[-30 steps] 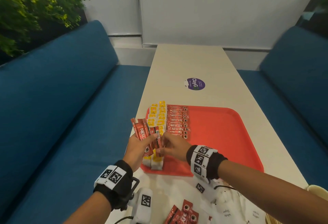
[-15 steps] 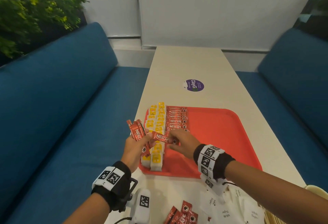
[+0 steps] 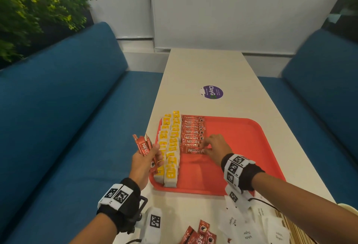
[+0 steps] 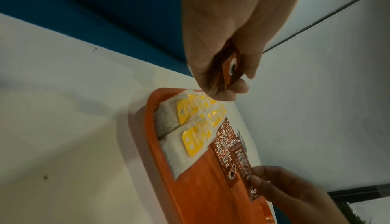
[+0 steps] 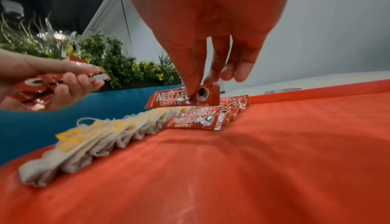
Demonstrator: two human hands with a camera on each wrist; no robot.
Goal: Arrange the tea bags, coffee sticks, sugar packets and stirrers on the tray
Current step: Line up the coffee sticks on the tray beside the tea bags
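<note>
head view: a bundle of coffee sticks (image 3: 143,148) is gripped in the left hand (image 3: 145,159) just off the left edge of the red tray (image 3: 242,156). one coffee stick (image 3: 193,150) is pinched by the right hand (image 3: 217,147) at the near end of the coffee row (image 3: 192,129), beside two rows of tea bags (image 3: 170,147). sugar packets (image 3: 249,232) are seen on the table (image 3: 203,69) near the body.

left wrist view: the bundle (image 4: 229,71) is clasped by curled fingers (image 4: 238,86) above the tea bags (image 4: 190,127).

right wrist view: the stick (image 5: 181,100) is held by fingertips (image 5: 191,87), raised just above the row (image 5: 211,119).
</note>
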